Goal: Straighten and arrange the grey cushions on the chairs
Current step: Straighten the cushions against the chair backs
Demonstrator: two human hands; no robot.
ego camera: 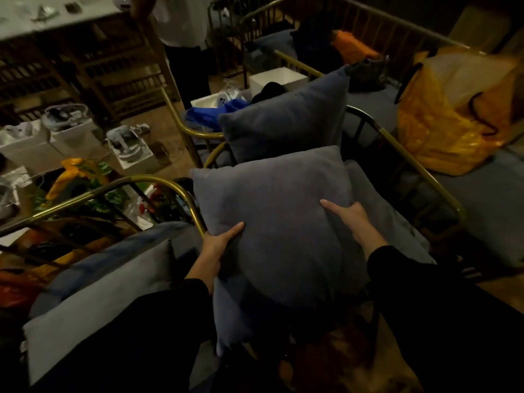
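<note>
A large grey cushion (272, 211) is held up in front of me over a gold-framed chair (377, 129). My left hand (218, 245) grips its left edge, thumb on the front face. My right hand (351, 219) grips its right side, fingers spread on the fabric. Behind it a second grey cushion (286, 120) leans upright against the chair's back. Under my right arm lies the chair's grey seat pad (397, 222). Another grey cushion (93, 302) rests on the neighbouring chair at lower left, partly hidden by my left sleeve.
Gold chair rails (158, 182) curve on both sides. A yellow plastic bag (453, 114) sits on the seat at right. White boxes (68, 131) and clutter cover the floor at left. A person (184, 38) stands at the back beside a wooden shelf.
</note>
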